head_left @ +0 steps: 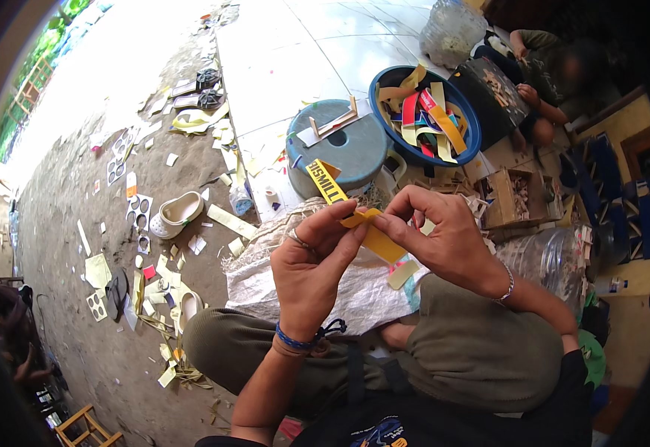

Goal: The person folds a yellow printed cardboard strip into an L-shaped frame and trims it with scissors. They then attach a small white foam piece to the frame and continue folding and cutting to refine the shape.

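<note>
Above my lap, both hands pinch a yellow card strip [381,243], bent where the fingers meet. My left hand [311,268] grips its left side between thumb and fingertips. My right hand [438,237] holds the other side with thumb and forefinger. Beyond my left fingertips a yellow strip with black print [322,179] sticks up; whether it is the same piece I cannot tell. Just ahead stands a round grey-blue plastic stool [314,160] with thin folded pieces [336,123] on top. To its right, a blue basin [477,141] holds yellow, red and white strips.
A white woven sack [254,279] lies before my crossed legs. Scraps, a pale clog [181,208] and a dark flip-flop [117,289] litter the ground at left. A wooden box [507,195] stands at right. Another person [545,82] sits at far right by a dark box [481,100].
</note>
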A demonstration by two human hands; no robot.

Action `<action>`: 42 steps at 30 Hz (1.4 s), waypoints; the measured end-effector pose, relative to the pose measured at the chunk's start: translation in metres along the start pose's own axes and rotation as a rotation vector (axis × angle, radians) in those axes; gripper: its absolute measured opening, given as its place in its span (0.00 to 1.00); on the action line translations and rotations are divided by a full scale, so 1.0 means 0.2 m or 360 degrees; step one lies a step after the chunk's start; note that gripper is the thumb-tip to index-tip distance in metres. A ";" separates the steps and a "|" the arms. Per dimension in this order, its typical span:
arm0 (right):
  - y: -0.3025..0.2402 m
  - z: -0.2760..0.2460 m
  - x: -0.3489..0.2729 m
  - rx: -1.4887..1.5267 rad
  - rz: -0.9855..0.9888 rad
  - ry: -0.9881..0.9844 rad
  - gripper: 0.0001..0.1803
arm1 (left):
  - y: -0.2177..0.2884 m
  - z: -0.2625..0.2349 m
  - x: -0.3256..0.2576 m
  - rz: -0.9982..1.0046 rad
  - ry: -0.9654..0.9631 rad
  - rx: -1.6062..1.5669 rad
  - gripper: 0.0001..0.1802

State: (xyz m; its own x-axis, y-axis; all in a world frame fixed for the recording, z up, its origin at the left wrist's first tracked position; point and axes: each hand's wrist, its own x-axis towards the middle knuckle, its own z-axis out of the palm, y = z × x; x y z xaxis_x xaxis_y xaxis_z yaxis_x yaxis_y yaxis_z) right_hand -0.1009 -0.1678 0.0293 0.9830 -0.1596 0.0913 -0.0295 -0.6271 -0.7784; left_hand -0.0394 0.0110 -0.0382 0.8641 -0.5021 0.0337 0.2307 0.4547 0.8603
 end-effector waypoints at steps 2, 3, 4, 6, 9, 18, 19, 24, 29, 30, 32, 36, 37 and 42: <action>0.00 -0.01 0.00 -0.0053 -0.0021 -0.0012 0.14 | 0.00 0.00 0.00 0.0018 0.0016 0.0011 0.19; 0.00 -0.01 0.00 -0.0076 -0.0031 -0.0019 0.15 | 0.00 0.01 0.00 0.0026 0.0023 0.0017 0.19; 0.00 0.00 0.00 -0.0096 -0.0054 -0.0002 0.15 | 0.00 0.01 0.00 0.0034 0.0030 0.0024 0.19; 0.01 0.00 0.01 -0.0127 -0.0090 0.0030 0.15 | 0.00 0.01 0.00 0.0040 0.0044 0.0034 0.19; 0.01 0.01 0.01 -0.0135 -0.0093 0.0040 0.15 | 0.01 0.01 0.01 0.0014 0.0059 0.0045 0.20; 0.01 0.01 0.01 -0.0147 -0.0110 0.0027 0.14 | 0.03 -0.01 0.01 -0.0101 0.0087 0.0032 0.23; 0.01 0.01 0.01 -0.0139 -0.0106 0.0021 0.14 | 0.03 -0.01 0.02 -0.0105 0.0088 0.0025 0.24; 0.02 0.00 0.01 -0.0088 -0.0107 0.0003 0.14 | 0.03 -0.02 0.02 -0.0136 0.0112 0.0018 0.24; 0.02 0.01 0.01 -0.0093 -0.0130 0.0022 0.12 | 0.03 -0.02 0.03 -0.0148 0.0096 0.0013 0.24; 0.03 0.01 0.01 -0.0092 -0.0126 0.0025 0.12 | 0.04 -0.02 0.03 -0.0155 0.0087 0.0001 0.23; 0.03 0.02 0.01 -0.0096 -0.0128 0.0033 0.12 | 0.04 -0.03 0.03 -0.0190 0.0082 -0.0026 0.23; 0.04 0.02 0.01 -0.0117 -0.0186 0.0057 0.11 | 0.05 -0.03 0.03 -0.0201 0.0084 -0.0060 0.23; 0.04 0.02 0.01 -0.0117 -0.0190 0.0060 0.11 | 0.05 -0.03 0.03 -0.0205 0.0084 -0.0072 0.23; 0.05 0.03 0.01 -0.0137 -0.0201 0.0074 0.11 | 0.05 -0.03 0.04 -0.0219 0.0083 -0.0066 0.23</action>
State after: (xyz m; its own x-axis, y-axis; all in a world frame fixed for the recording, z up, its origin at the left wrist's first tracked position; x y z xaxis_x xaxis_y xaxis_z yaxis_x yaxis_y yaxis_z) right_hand -0.0981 -0.1705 0.0186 0.9705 -0.1089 0.2153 0.0765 -0.7073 -0.7028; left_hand -0.0284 0.0162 -0.0330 0.8449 -0.5234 -0.1105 0.3660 0.4149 0.8330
